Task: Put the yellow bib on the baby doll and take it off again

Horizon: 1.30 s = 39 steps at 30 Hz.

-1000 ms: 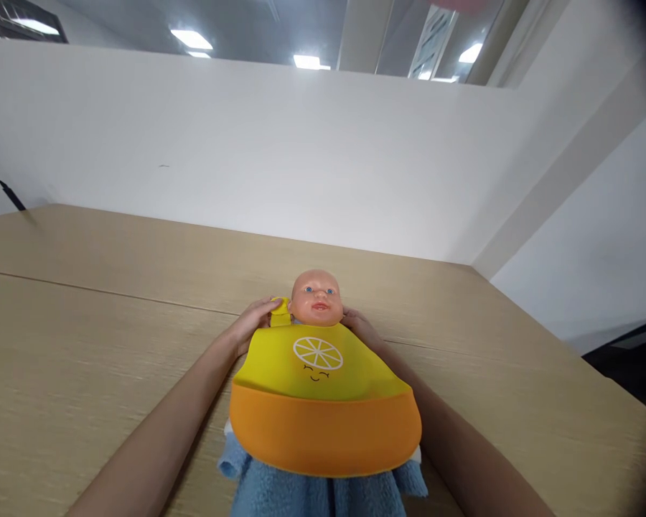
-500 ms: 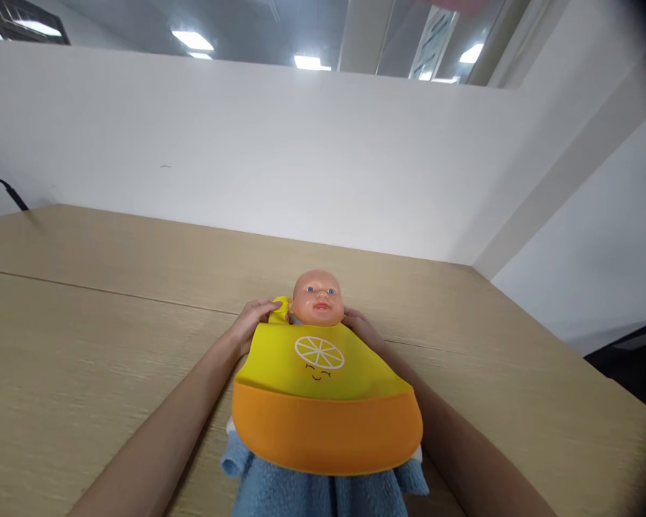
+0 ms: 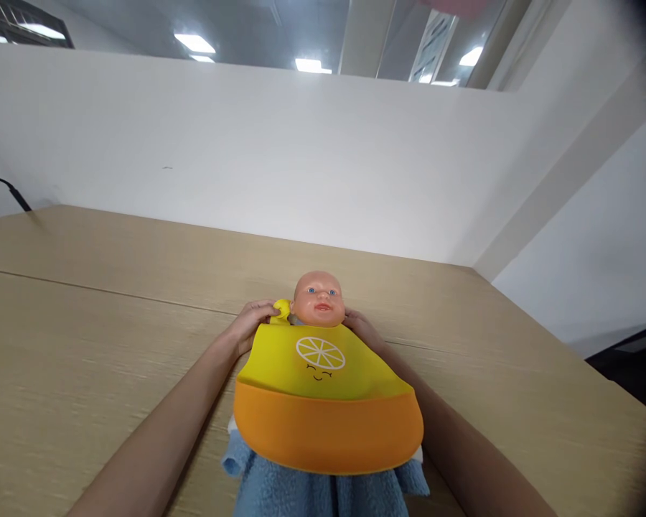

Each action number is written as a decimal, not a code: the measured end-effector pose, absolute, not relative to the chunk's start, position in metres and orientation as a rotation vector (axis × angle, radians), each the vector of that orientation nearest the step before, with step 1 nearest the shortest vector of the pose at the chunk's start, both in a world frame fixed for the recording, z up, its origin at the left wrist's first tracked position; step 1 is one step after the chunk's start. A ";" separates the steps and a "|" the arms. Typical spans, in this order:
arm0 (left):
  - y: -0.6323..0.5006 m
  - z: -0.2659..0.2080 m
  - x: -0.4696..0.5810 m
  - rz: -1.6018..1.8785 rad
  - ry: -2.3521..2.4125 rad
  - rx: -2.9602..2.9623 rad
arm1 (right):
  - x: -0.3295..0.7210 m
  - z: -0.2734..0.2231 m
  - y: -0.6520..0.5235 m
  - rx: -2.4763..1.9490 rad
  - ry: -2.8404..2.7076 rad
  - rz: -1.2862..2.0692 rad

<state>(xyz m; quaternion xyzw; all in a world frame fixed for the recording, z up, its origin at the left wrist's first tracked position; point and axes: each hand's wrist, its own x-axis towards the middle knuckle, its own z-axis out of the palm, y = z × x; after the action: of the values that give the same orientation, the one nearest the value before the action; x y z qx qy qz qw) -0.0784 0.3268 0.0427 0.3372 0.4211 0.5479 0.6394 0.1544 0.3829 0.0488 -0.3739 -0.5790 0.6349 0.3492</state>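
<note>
A baby doll (image 3: 319, 293) with a bare head lies face up, dressed in fuzzy blue clothing (image 3: 291, 495). Over its chest spreads a yellow bib (image 3: 280, 359) with a white citrus slice, a smiling face and an orange catch pocket (image 3: 328, 434). At the left of the doll's neck, my left hand (image 3: 253, 322) pinches the bib's yellow neck strap, whose rounded end stands up beside the head. My right hand (image 3: 362, 329) is closed at the right side of the neck, by the bib's upper edge. Its fingertips are partly hidden behind the doll, so what they hold is unclear.
The doll rests on a wood-grain table (image 3: 113, 345) with a seam across it. A white partition (image 3: 301, 158) rises along the back. A black cable (image 3: 19, 197) hangs at the far left, and a dark object (image 3: 632, 359) stands at the right edge.
My left fingers have shifted slightly left on the strap, so more of its rounded end shows. The doll, the bib and my right hand look nearly the same.
</note>
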 end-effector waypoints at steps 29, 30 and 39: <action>0.328 0.033 -0.081 1.409 0.890 0.752 | 0.159 0.044 0.384 -1.060 -1.458 1.675; 0.329 0.032 -0.080 1.409 0.890 0.749 | 0.159 0.043 0.384 -1.057 -1.451 1.682; 0.329 0.031 -0.078 1.435 0.944 0.763 | 0.159 0.045 0.386 -1.084 -1.505 1.629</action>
<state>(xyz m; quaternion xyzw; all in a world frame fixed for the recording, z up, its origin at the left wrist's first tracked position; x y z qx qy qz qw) -0.0784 0.3291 0.0315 0.3277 0.4056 0.6165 0.5899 0.1589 0.3859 0.0445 -0.4144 -0.5756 0.6228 0.3303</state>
